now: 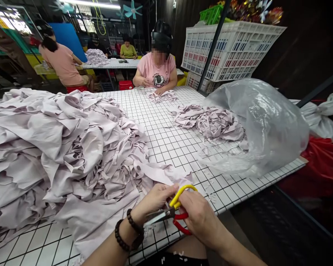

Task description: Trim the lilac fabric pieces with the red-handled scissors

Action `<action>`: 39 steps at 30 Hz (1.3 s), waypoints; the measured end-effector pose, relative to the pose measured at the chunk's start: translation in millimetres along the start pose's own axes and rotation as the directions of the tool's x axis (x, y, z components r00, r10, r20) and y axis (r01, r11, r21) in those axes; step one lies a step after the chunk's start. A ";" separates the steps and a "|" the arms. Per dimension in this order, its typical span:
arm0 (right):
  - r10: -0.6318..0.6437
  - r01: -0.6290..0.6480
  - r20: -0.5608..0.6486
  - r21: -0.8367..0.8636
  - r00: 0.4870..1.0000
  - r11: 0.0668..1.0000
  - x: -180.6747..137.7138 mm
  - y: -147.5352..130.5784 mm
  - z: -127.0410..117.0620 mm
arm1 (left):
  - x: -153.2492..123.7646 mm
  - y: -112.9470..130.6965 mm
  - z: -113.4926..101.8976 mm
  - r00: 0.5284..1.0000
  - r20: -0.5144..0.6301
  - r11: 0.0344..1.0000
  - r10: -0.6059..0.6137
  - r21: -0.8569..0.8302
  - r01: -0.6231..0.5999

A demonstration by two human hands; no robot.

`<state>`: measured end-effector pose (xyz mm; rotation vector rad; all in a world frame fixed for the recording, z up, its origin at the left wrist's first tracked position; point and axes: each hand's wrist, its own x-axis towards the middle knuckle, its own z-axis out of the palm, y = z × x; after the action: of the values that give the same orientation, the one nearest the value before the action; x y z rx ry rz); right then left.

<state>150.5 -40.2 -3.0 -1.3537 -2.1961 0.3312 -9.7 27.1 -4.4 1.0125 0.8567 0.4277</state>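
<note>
Partly hidden, partly cut off
Scissors cover some of the left hand; the large cloth pile runs past the left edge; the fan at upper left is blurred.

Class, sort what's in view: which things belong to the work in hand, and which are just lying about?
In the work:
Scissors, in the right hand
Big cloth pile
Gridded tabletop
Probably: smaller cloth heap, clear bag

Apparently just lying about:
Large white crate
Green basket
Red plastic
</note>
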 end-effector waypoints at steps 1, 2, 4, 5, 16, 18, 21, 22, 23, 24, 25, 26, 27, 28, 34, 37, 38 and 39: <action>-0.013 0.013 0.020 0.014 1.000 1.000 -2.9 -3.0 -1.6 | 0.8 2.0 2.9 1.000 -0.004 1.000 0.004 0.008 -0.004; 0.014 -0.016 0.029 0.056 0.999 0.998 -5.2 -4.2 -3.2 | 1.4 2.8 4.9 1.000 -0.017 1.000 0.015 0.000 -0.015; 0.181 -0.181 0.016 0.187 0.983 0.966 -7.5 -0.9 -7.2 | 1.2 2.5 6.6 0.996 -0.070 0.997 0.061 -0.037 -0.064; 0.301 -0.291 0.001 0.259 0.954 0.921 -7.3 2.9 -9.4 | 0.3 2.2 6.6 0.990 -0.108 0.994 0.090 -0.053 -0.096; 0.488 -0.319 0.090 0.854 0.868 0.411 30.4 27.0 8.4 | -17.3 9.9 8.1 0.977 0.016 0.964 0.213 -0.164 -0.208; 0.540 -0.267 0.008 0.875 0.842 0.404 34.9 30.6 11.1 | -18.5 6.4 6.1 0.981 0.017 0.968 0.193 -0.168 -0.188; 0.571 -0.226 -0.074 0.872 0.817 0.435 38.0 36.6 10.1 | -19.2 2.4 3.2 0.978 -0.016 0.977 0.209 -0.050 -0.210; 0.570 -0.224 -0.081 0.868 0.817 0.444 38.1 37.7 9.5 | -19.2 2.0 2.8 0.968 -0.049 0.970 0.245 0.022 -0.244; 0.567 -0.229 -0.077 0.864 0.820 0.448 37.7 38.3 9.2 | -19.2 2.0 2.7 0.951 -0.088 0.952 0.297 0.099 -0.288; 0.565 -0.241 -0.065 0.860 0.822 0.450 36.9 38.3 9.6 | -19.3 2.4 2.9 0.926 -0.127 0.927 0.357 0.172 -0.334; 0.565 -0.260 -0.047 0.854 0.824 0.450 35.9 37.9 10.5 | -19.4 3.1 3.5 0.895 -0.162 0.897 0.416 0.234 -0.374; 0.567 -0.281 -0.027 0.848 0.823 0.449 34.8 37.4 12.0 | -19.5 3.9 4.3 0.864 -0.188 0.869 0.467 0.278 -0.409; 0.571 -0.304 -0.005 0.842 0.821 0.445 33.8 36.8 13.9 | -19.6 4.6 5.3 0.838 -0.203 0.846 0.506 0.305 -0.437; 0.572 -0.327 0.021 0.838 0.820 0.437 33.0 36.4 16.0 | -19.4 5.0 6.5 0.823 -0.201 0.830 0.531 0.317 -0.458; 0.496 -0.420 0.195 0.817 0.846 0.395 29.7 41.1 10.9 | -10.3 -3.0 11.3 0.905 -0.071 0.907 0.419 -0.012 -0.421; 0.534 -0.460 0.133 0.699 0.835 0.547 23.5 44.2 -11.0 | -5.4 -7.0 9.6 0.897 -0.106 0.900 0.429 -0.032 -0.434; 0.538 -0.482 0.110 0.616 0.836 0.623 20.4 44.2 -19.7 | -4.9 -7.0 9.0 0.887 -0.119 0.894 0.446 0.008 -0.449; 0.526 -0.497 0.101 0.515 0.844 0.698 17.1 43.3 -28.1 | -5.1 -6.5 8.5 0.878 -0.125 0.887 0.462 0.058 -0.458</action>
<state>192.6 -6.8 5.3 -1.5871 -1.4617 1.0127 -6.5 15.8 -5.7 1.2256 0.7371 0.9021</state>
